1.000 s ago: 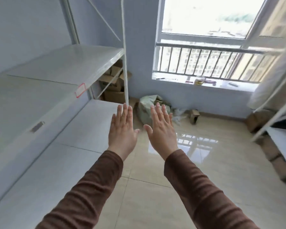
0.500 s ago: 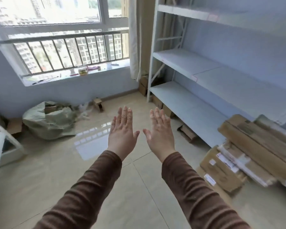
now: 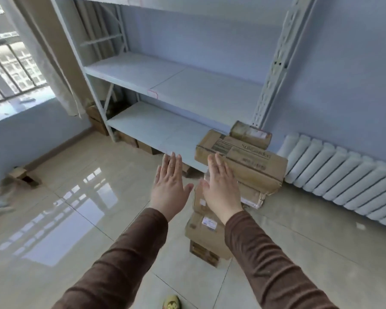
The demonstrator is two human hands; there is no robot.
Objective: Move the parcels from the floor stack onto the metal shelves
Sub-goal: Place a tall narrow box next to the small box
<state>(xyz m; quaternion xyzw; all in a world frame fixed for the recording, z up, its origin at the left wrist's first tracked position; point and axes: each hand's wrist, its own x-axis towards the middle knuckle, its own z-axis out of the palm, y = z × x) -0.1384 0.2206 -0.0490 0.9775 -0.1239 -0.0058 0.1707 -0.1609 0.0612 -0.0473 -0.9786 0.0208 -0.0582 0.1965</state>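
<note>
While both hands (image 3: 196, 188) hover flat, grip empty, parcel stack (image 3: 239, 166) just beyond fingertips, shelves (image 3: 143, 74) behind

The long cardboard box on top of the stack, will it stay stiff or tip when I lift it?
The long cardboard box looks rigid, so probably stiff. Its length suggests it may tip unless held by both hands. Its right end looks crumpled, so that corner may give.

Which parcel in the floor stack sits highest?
The small tape-wrapped parcel, perched on the long brown box with printed lettering. The other parcels lie beneath that long box; both hands are open and empty.
</note>
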